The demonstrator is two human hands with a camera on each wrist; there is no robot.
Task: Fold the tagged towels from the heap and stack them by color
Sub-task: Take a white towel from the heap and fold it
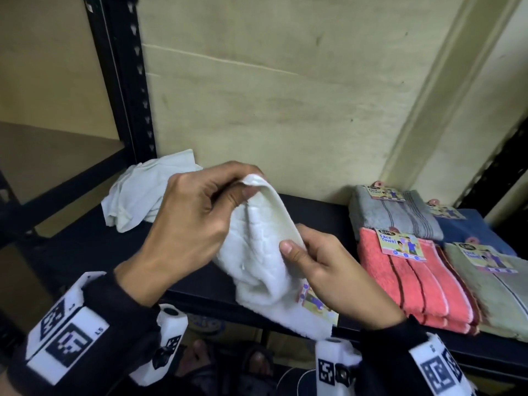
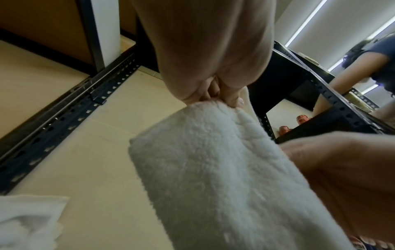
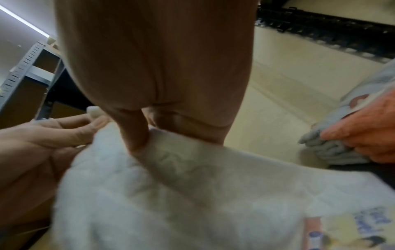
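Observation:
A white towel (image 1: 263,252) hangs in the air over the front of the black shelf (image 1: 328,215), held by both hands. My left hand (image 1: 200,207) pinches its top corner between thumb and fingers. My right hand (image 1: 323,264) pinches the towel's right edge lower down, thumb on top. The towel's paper tag (image 1: 315,305) shows under my right palm. In the left wrist view the white towel (image 2: 213,177) fills the middle, pinched at its top by my fingertips (image 2: 232,101). In the right wrist view my thumb (image 3: 136,135) presses into the white towel (image 3: 181,194).
A crumpled white heap (image 1: 143,195) lies at the back left of the shelf. At the right lie folded tagged towels: grey (image 1: 391,215), coral (image 1: 414,284), blue (image 1: 471,232), pale green (image 1: 497,292). A black upright post (image 1: 125,81) stands at the left.

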